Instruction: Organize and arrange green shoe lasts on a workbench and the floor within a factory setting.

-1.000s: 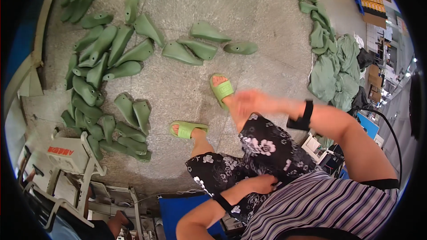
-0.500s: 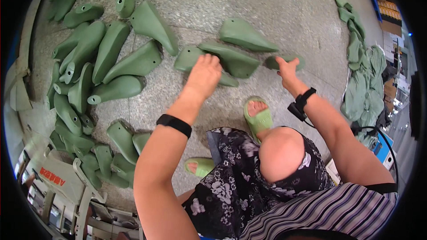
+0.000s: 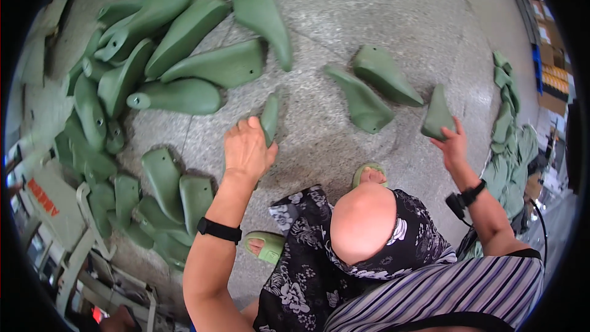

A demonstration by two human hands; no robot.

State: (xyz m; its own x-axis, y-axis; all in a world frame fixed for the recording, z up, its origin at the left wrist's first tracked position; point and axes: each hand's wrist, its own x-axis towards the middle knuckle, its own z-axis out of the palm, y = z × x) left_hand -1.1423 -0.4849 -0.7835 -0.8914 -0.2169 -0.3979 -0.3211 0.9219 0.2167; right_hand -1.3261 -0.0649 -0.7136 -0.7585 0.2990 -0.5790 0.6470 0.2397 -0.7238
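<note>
Green plastic shoe lasts lie on the grey floor. My left hand (image 3: 244, 150) is closed around one shoe last (image 3: 269, 118), partly hidden behind my fingers, with its narrow end pointing away from me. At the right, the fingers of my right hand (image 3: 454, 144) grip the wide end of another shoe last (image 3: 437, 115), its tip pointing away. Between my hands, farther off, a shoe last (image 3: 362, 99) rests on its side, and a second last (image 3: 386, 75) sits just beyond it.
A large spread of shoe lasts (image 3: 212, 64) covers the floor at the left, with more lasts (image 3: 163, 184) nearer me. Crumpled green sacks (image 3: 513, 160) lie at the right. A pale metal frame (image 3: 58, 209) stands at lower left. My sandalled foot (image 3: 264, 246) is close by.
My left hand has moved left, taking a shoe last away from the middle group. The last in my right hand has turned so its tip points away. The whole view has shifted.
</note>
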